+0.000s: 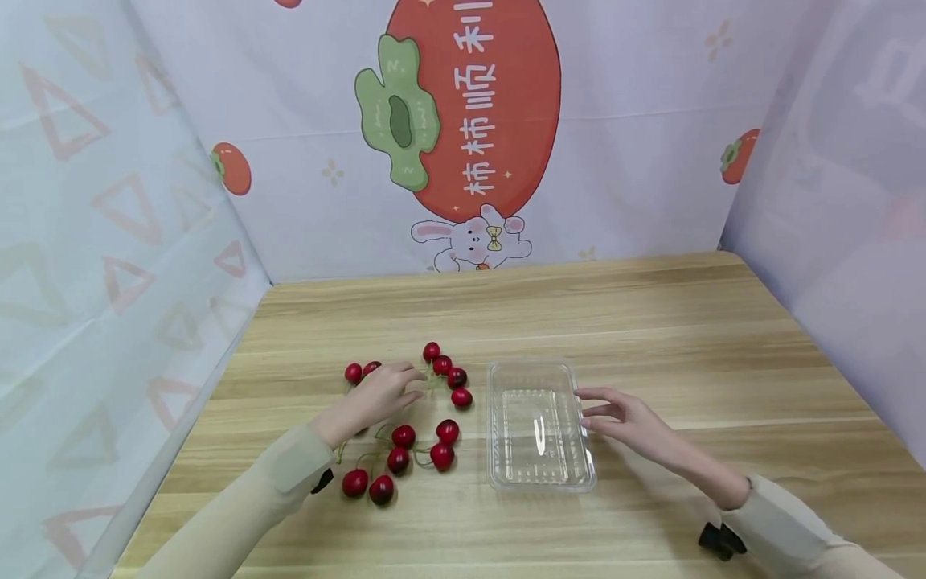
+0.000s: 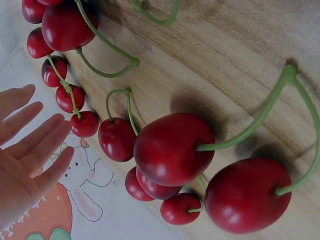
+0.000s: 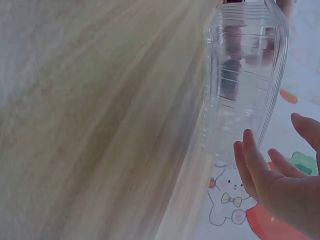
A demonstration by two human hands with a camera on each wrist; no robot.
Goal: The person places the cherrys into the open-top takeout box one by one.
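Several red cherries with green stems lie on the left half of the table, among them a pair (image 1: 442,456) at the near middle. My left hand (image 1: 382,396) hovers over them with loosely extended fingers, close to the stems of a far cluster (image 1: 442,366). Large in the left wrist view are two cherries (image 2: 175,150) joined by a stem; that hand holds nothing there. A clear plastic box (image 1: 531,426) stands without a lid, right of the cherries. My right hand (image 1: 628,422) is at its right rim, fingers (image 3: 257,160) spread; whether they touch it I cannot tell.
The wooden table (image 1: 665,322) meets a printed cloth backdrop (image 1: 615,185) at the back. Cloth walls (image 1: 130,241) rise at both sides. A black wrist device (image 1: 722,540) shows under the right sleeve.
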